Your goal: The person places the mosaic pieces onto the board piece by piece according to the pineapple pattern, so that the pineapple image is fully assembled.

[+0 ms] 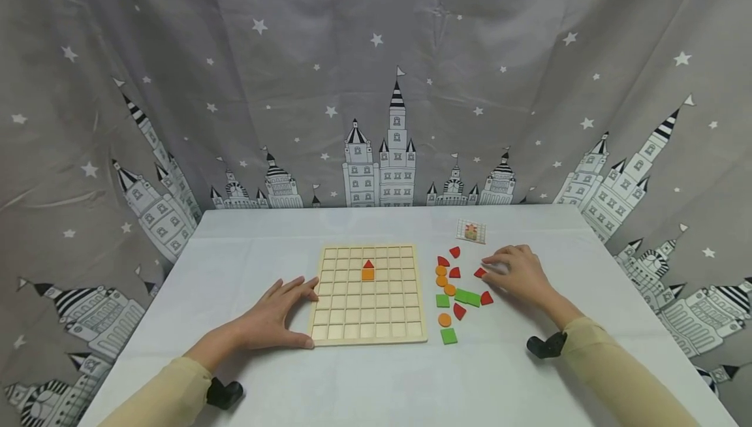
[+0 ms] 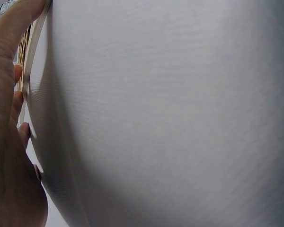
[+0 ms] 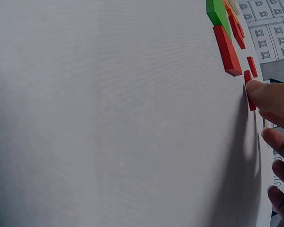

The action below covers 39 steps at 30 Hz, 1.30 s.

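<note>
My left hand (image 1: 270, 319) rests at the left side of a pale wooden grid board (image 1: 358, 343), fingers spread, index fingertip at its left edge and thumb at the near left corner. On the board, an orange square piece (image 1: 367, 275) sits below a red pointed piece (image 1: 368, 264). To the right, my right hand (image 1: 519, 277) pinches a red fan-shaped piece (image 1: 480, 272) between thumb and index finger. In the right wrist view, the thumb covers part of that red piece (image 3: 249, 80). Its other fingers are loosely bent.
Right of the board lie several more red fan-shaped pieces (image 1: 459, 311), orange discs (image 1: 444, 320) and green squares (image 1: 449, 336). A small picture card (image 1: 471, 231) lies behind them. A grey curtain (image 1: 282, 74) with printed castles hangs behind the white table (image 1: 376, 388).
</note>
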Available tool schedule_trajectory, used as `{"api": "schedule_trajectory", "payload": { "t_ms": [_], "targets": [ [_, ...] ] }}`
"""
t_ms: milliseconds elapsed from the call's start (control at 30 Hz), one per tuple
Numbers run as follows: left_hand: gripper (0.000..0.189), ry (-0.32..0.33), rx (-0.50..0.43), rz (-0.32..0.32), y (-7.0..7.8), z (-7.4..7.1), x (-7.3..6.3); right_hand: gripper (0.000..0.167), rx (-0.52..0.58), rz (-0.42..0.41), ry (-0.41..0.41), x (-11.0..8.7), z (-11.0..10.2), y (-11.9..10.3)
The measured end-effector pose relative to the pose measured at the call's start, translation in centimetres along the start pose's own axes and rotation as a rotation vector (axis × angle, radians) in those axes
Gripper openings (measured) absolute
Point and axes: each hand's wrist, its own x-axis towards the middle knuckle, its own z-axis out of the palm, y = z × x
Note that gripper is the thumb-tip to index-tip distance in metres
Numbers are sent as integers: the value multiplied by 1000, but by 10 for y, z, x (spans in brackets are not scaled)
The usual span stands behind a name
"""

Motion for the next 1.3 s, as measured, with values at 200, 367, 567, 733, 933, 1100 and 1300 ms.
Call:
{"api": "schedule_trajectory", "payload": {
  "t_ms": [200, 367, 567, 733, 933, 1100, 1300],
  "targets": [
    [84, 1, 1, -12, 1, 1, 0, 26, 33, 7, 4, -1, 5, 5],
    [85, -2, -2, -14, 1, 0, 1, 20, 70, 5, -3, 2, 8, 5],
    [85, 11, -2, -2, -2, 2, 0, 27, 91, 28, -4, 2, 15, 4],
    [83, 33, -12, 26, -4, 5, -2, 30, 85, 36, 27, 2, 21, 2],
    [83, 20, -27, 17, -3, 5, -4, 24, 95, 61, 15, 2, 26, 0],
    [82, 29, -32, 21, -2, 4, -4, 25, 82, 78, 2, 4, 25, -1],
    [82, 35, -25, 31, -3, 4, -2, 22, 57, 80, -4, 8, 22, -3]
  ]
}}
